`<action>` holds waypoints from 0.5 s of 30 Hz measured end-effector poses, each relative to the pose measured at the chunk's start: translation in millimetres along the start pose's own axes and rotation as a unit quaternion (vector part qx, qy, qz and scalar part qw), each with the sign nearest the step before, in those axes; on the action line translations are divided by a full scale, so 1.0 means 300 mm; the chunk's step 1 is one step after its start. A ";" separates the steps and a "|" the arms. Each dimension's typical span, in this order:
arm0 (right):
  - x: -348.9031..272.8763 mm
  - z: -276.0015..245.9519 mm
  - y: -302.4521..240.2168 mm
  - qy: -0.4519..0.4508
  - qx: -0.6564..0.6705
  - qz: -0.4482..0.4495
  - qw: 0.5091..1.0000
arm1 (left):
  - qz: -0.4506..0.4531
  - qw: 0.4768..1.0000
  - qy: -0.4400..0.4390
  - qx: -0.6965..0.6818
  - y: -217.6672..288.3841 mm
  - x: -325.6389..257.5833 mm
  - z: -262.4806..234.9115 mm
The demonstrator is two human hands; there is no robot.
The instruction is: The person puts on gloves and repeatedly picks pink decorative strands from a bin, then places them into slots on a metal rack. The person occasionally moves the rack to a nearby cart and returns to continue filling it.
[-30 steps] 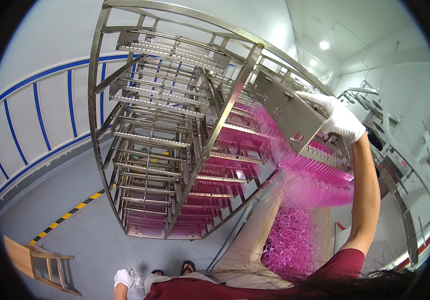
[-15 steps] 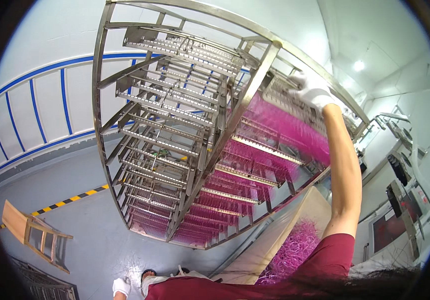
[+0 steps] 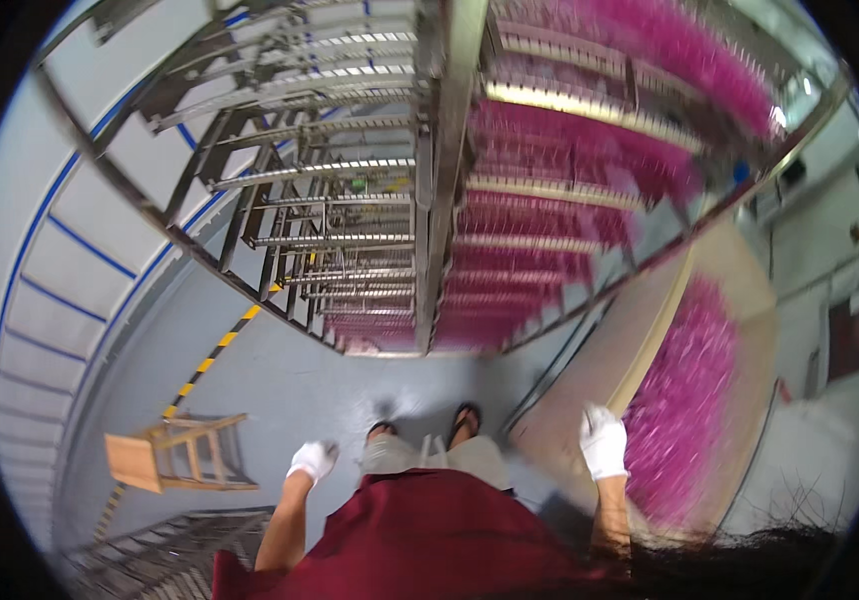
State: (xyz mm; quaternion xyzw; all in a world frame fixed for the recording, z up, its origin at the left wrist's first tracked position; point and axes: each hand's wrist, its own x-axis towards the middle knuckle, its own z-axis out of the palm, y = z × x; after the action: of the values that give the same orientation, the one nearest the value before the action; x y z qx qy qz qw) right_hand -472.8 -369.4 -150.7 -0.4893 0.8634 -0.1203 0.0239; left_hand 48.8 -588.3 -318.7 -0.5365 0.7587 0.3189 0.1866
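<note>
My left hand [image 3: 314, 460], in a white glove, hangs low beside my leg. Its fingers are curled in, and nothing shows in them. My right hand [image 3: 603, 442], gloved in white too, is lowered beside the rim of a pale bin [image 3: 652, 340]. Its fingers look loosely apart and hold nothing that I can see; motion blurs them a little. In the bin lies a heap of bright magenta strands [image 3: 685, 400]. Ahead of me stands a tall metal rack [image 3: 437, 200]. Magenta strands [image 3: 530, 215] hang from slotted bars on its right side, while many bars [image 3: 335, 165] farther left are bare.
On the left, a small wooden stool [image 3: 135, 462] lies or stands near a yellow and black floor stripe [image 3: 215, 355]. More metal racking [image 3: 175, 555] is at the lower left. The white wall [image 3: 70, 290] has blue lines. A dark red panel [image 3: 855, 335] shows at the far right.
My right hand has come down from the top right of the rack to beside the bin. The view has tilted downward, and the rack now sits higher in it.
</note>
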 end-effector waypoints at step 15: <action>-2.022 0.432 -0.843 -0.480 0.167 0.442 0.740 | 0.399 0.829 0.337 0.201 0.471 0.926 -0.414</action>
State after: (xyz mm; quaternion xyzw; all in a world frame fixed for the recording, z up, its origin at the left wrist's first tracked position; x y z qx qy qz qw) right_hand 75.4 -1.7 -264.2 -0.0342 0.8231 0.0116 0.5668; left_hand -174.4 -835.2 -362.0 -0.2120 0.9699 0.0056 -0.1201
